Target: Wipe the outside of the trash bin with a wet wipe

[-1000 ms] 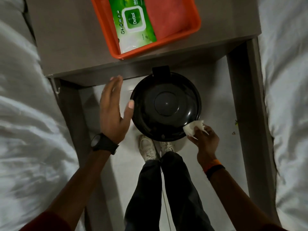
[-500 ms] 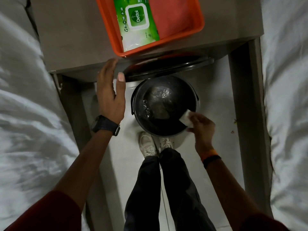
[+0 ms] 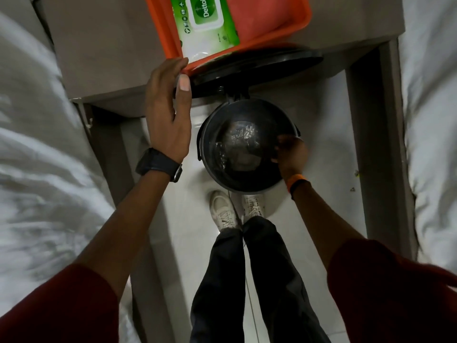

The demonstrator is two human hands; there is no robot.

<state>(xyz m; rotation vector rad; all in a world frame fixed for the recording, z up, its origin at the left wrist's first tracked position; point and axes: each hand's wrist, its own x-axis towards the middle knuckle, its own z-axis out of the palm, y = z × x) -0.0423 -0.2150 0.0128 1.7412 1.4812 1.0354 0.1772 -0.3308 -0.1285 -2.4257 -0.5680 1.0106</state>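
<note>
- Since the earlier frames: lid (image 3: 257,66) raised from flat over the bin to upright; right hand (image 3: 291,154) gone from the outer rim at 5 o'clock to over the rim at 3 o'clock; wipe, formerly seen in its fingers, no longer visible.
- Trash bin (image 3: 247,184), one: round, dark, glossy plastic, on the pale floor (image 3: 326,149) under the worktop (image 3: 103,40); crinkled clear liner inside.
- Left hand (image 3: 168,112), one: at the bin's 10 o'clock, fingers loosely spread, thumb against the lid edge, gripping nothing.
- Right hand fingers: curled just inside the rim; blurred, so whether they pinch anything cannot be told.
- Tray (image 3: 296,23), one: orange, rectangular, on the worktop at 12 o'clock.
- Wipes packet (image 3: 205,23), one: green and white, soft, inside the tray.
- Shoes (image 3: 222,209), two: white, at 6 o'clock.
- Watch (image 3: 158,164), one, dark; wristband (image 3: 296,184), one, orange.
</note>
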